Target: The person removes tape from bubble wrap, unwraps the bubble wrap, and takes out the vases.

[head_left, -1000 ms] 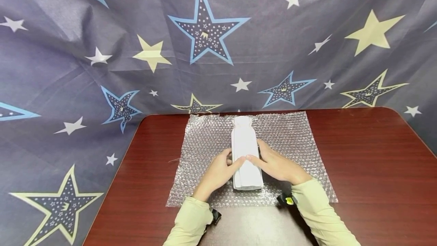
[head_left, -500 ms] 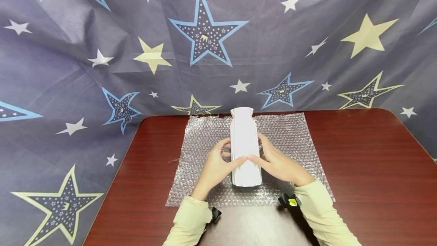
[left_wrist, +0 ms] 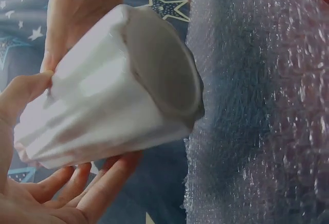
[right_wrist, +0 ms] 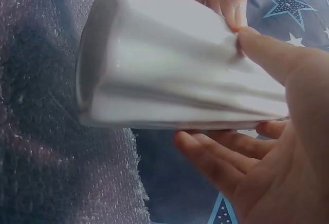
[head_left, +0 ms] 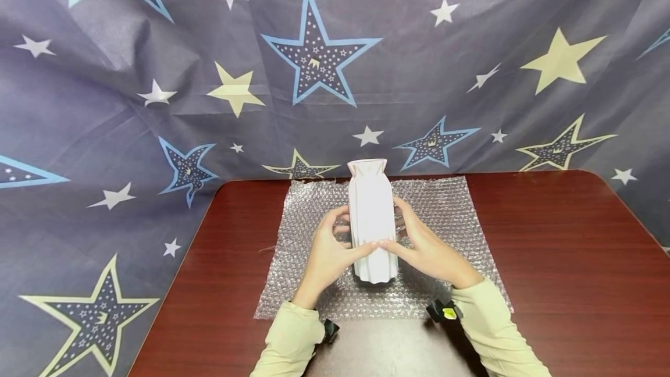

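A white fluted vase (head_left: pixel 373 208) with a pinched neck and flared mouth is held up over a sheet of bubble wrap (head_left: pixel 445 220). My left hand (head_left: pixel 331 255) grips its left side, thumb across the front and fingers curled behind. On the other side my right hand (head_left: pixel 421 249) grips it the same way, and the two thumb tips meet near the middle of the front. In the left wrist view the flat base of the vase (left_wrist: pixel 164 64) faces the camera, tilted above the wrap. The right wrist view shows the fluted wall of the vase (right_wrist: pixel 169 64) above my right fingers (right_wrist: pixel 216 157).
The bubble wrap lies flat on a dark red wooden table (head_left: pixel 565 260), reaching close to its far edge. Behind the table hangs a grey-blue cloth (head_left: pixel 408 74) printed with stars. Black straps (head_left: pixel 442 310) sit at both wrists by the pale sleeves.
Both hands have raised the vase off the bubble wrap and tipped its mouth end upward, so it stands more upright. The grip stays on both sides.
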Demonstrator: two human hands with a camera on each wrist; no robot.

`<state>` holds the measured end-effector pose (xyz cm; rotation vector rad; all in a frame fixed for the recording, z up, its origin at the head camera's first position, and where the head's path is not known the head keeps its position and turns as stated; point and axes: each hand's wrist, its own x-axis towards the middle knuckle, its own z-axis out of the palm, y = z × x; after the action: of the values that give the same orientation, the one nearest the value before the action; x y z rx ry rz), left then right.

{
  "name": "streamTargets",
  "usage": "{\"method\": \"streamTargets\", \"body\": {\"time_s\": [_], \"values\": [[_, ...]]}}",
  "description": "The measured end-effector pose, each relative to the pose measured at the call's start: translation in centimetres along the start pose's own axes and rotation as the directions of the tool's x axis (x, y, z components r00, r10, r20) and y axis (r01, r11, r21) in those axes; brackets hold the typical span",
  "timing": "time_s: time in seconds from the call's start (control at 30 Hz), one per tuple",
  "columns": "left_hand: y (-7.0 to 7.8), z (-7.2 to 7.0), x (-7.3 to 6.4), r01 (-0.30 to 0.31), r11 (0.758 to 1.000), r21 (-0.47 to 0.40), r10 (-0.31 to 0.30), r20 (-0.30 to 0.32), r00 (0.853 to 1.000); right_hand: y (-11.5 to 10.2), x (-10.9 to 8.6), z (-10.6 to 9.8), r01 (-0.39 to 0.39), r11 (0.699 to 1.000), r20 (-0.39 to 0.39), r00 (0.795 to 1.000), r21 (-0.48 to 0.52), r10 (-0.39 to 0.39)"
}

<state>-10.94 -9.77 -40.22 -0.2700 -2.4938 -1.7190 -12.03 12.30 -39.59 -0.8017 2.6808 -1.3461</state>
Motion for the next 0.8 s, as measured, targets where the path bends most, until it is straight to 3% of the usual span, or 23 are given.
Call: {"method": "streamTargets", "body": {"time_s": [0.33,0.57,0.8], "values": [[-0.13,0.12,0.0,-0.032,0.999,-0.02,0.032,-0.033,0.999,0.27,0.29,0.15,0.066,0.996,-0.036,0.997,0.051,-0.064],[-0.15,0.23,0.13,-0.101,0.995,-0.023,0.099,-0.07,0.993,0.3,0.53,-0.02,0.15,0.98,-0.096,0.986,0.13,-0.138],[-0.38,0.72,0.23,-0.144,0.989,-0.014,0.142,-0.083,0.986,0.54,0.56,0.0,0.15,0.978,-0.117,0.984,0.141,-0.134]]}}
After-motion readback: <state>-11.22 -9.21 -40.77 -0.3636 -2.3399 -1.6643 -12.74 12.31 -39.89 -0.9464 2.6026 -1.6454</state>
